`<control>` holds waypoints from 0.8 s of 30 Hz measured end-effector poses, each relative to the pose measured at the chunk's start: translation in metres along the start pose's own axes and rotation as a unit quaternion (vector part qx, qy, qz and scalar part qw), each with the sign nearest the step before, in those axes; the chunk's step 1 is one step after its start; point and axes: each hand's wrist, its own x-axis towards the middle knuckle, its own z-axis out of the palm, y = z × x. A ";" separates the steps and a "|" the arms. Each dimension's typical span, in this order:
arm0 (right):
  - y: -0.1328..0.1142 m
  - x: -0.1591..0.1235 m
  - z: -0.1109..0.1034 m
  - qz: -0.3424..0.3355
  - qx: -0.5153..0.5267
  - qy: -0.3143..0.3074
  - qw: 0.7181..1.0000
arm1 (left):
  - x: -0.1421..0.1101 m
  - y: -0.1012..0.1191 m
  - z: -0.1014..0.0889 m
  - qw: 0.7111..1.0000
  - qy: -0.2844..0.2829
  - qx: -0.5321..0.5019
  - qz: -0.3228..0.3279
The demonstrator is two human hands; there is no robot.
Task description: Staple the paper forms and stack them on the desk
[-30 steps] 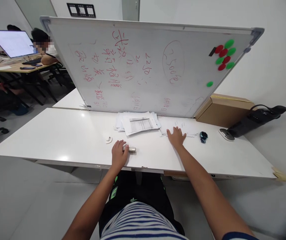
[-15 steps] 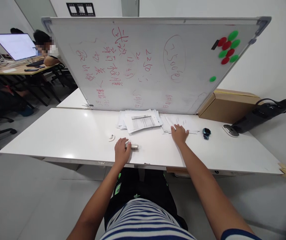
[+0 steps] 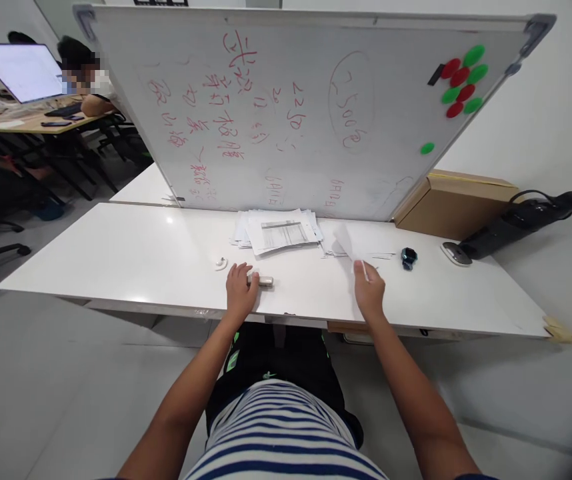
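Observation:
My left hand [image 3: 241, 288] rests on the white desk [image 3: 131, 267], its fingers curved around one end of a small pale, bar-shaped stapler [image 3: 266, 282]. The stapler's other end sticks out to the right past my thumb. A thin white sheet of paper [image 3: 343, 239] is pinched between the thumb and fingers of my right hand [image 3: 370, 288], lifted and bent upward. Behind it, other flat sheets [image 3: 379, 252] lie on the desk. To their left is an untidy pile of printed papers [image 3: 286, 233]. A small white curved item [image 3: 221, 264] lies left of my left hand.
A whiteboard [image 3: 286, 120] with red writing and magnets stands along the desk's back. On the right are a dark watch [image 3: 408, 258], a computer mouse [image 3: 456, 253], a cardboard box [image 3: 459, 203] and a black bottle [image 3: 526, 223]. A person [image 3: 97, 93] sits far left beside a monitor.
My right hand has closed on a sheet, lifted it off the others and drawn it toward me. My left hand stays at the stapler. The view has tilted slightly downward.

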 end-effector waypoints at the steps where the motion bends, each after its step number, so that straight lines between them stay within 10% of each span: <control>1: -0.004 -0.018 -0.002 -0.011 -0.008 -0.012 1.000 | -0.003 0.002 -0.001 0.999 0.023 0.009 0.027; 4: -0.019 -0.074 0.003 -0.062 -0.069 -0.085 0.992 | -0.019 0.017 -0.007 0.986 0.025 0.021 0.166; 9: -0.044 -0.136 0.019 -0.019 -0.046 -0.203 0.978 | -0.052 0.063 -0.007 0.927 -0.192 0.028 0.320; 17: -0.033 -0.144 -0.011 0.119 0.131 0.014 0.984 | -0.063 0.064 0.014 0.906 -0.264 0.093 0.317; 24: 0.010 -0.151 -0.033 0.376 0.229 0.045 0.897 | -0.055 0.050 -0.005 0.895 -0.290 -0.020 0.337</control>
